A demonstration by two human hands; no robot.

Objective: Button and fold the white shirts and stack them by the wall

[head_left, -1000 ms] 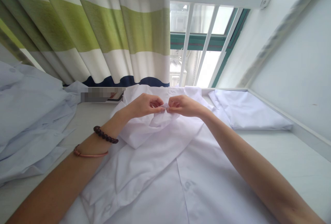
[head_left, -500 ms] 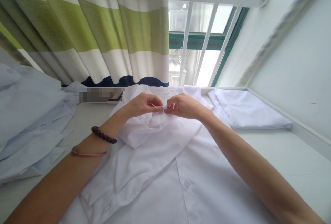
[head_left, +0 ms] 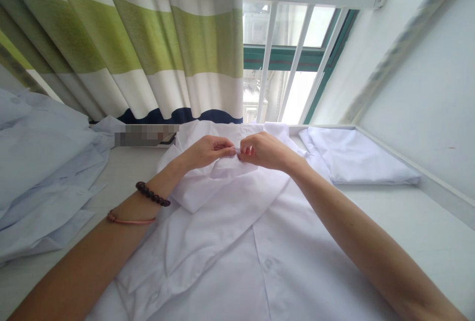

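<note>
A white buttoned garment, a shirt or coat, lies spread out in front of me with one side folded over in loose creases. Near its upper end, my left hand pinches a bit of the cloth between thumb and fingers. Close beside it, almost touching, my right hand grips the same bit of cloth with curled fingers. Whether a button sits between the fingertips is too small to tell. A button shows lower on the front. Dark beads and a thin reddish band circle my left wrist.
More white garments lie in a heap at the left. A folded white garment rests at the right by the wall. Behind stand a striped curtain and white window bars. A partly blurred flat item lies at the back edge.
My left hand has shifted slightly to the right, and its thumb and fingers have come closer together on the cloth. My right hand has barely moved.
</note>
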